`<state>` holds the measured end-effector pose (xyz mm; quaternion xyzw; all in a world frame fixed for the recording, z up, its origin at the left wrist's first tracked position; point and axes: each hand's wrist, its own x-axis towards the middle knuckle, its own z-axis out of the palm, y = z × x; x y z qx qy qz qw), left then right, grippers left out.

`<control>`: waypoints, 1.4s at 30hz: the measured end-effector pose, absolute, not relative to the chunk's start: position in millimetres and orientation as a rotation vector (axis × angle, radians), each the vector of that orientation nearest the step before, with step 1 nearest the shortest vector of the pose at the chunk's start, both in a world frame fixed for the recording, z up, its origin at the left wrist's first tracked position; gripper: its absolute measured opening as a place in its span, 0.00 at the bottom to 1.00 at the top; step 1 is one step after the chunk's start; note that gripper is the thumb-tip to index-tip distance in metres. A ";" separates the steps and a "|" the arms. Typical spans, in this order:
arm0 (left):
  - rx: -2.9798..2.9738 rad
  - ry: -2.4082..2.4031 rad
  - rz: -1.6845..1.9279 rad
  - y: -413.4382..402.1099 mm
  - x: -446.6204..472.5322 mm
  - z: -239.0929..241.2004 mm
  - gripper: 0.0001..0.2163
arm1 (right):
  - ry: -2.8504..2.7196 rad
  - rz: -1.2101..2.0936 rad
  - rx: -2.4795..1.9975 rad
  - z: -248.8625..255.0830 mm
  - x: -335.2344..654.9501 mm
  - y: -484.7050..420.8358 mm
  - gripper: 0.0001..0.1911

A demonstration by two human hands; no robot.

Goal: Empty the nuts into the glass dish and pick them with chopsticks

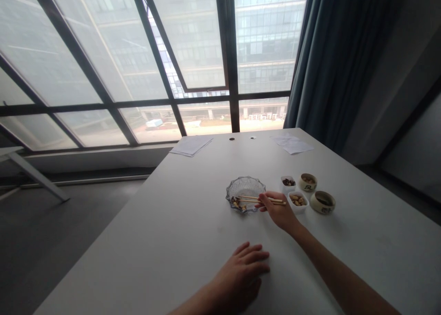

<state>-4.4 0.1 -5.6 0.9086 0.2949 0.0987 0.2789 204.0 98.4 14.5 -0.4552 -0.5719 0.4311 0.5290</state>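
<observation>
the right hand has its thumb and fingers pinched round a pair of chopsticks, whose tips point toward the table's left edge. those tips are over the left part of a clear glass bowl, right by some yellowish and dark food pieces; whether they touch or grip any, i cannot tell. the bowl sits mid-table, between the left and right edges. the left hand is nearer the viewer, palm down, fingers loosely spread, nothing seen in its grasp. just beyond the right hand, toward the table's right edge, a white tub holds light brown pieces, and a farther tub holds dark ones. right of them stand two round cups with dark characters. papers lie by the table's far left corner, more near its far right corner
</observation>
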 end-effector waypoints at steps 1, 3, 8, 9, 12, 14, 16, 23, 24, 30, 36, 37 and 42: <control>2.437 0.792 0.262 0.1 -4.6 -5.7 0.25 | -1.367 1.027 -1.085 12.6 204.0 99.1 0.25; 2.435 0.793 0.264 0.0 -4.6 -5.7 0.25 | -1.365 1.016 -1.084 9.8 203.4 99.4 0.25; 2.435 0.799 0.267 -0.7 -3.1 -3.5 0.25 | -1.330 0.964 -1.093 5.6 199.5 97.6 0.26; 2.435 0.798 0.267 -0.8 -2.8 -3.0 0.25 | -1.309 0.953 -1.098 5.1 198.9 97.5 0.26; 2.433 0.796 0.262 -1.1 -2.5 -1.9 0.24 | -1.226 0.928 -1.118 5.9 199.0 98.8 0.28; 2.430 0.798 0.261 -1.0 -2.7 -1.4 0.24 | -1.172 0.915 -1.128 10.2 201.6 100.3 0.29; 2.426 0.796 0.269 -0.8 -3.0 -1.3 0.25 | -1.132 0.907 -1.128 17.3 206.3 101.6 0.30; 2.432 0.793 0.271 0.2 -3.6 -3.5 0.26 | -1.036 0.900 -1.117 33.3 217.2 103.4 0.30; 2.434 0.790 0.274 0.3 -3.6 -3.8 0.26 | -1.037 0.903 -1.123 31.9 215.9 103.7 0.30; 2.435 0.782 0.282 -0.2 -4.0 -5.6 0.25 | -1.039 0.889 -1.121 34.8 218.4 105.8 0.30; 2.420 0.781 0.300 -1.7 -4.1 -7.0 0.24 | -1.021 0.506 -1.176 76.6 279.1 103.7 0.27; 2.417 0.785 0.298 -1.8 -3.9 -6.2 0.24 | -1.025 0.436 -1.207 81.3 291.2 103.3 0.27; 2.422 0.786 0.293 -1.6 -4.1 -4.5 0.24 | -1.031 0.306 -1.331 86.5 328.1 104.1 0.25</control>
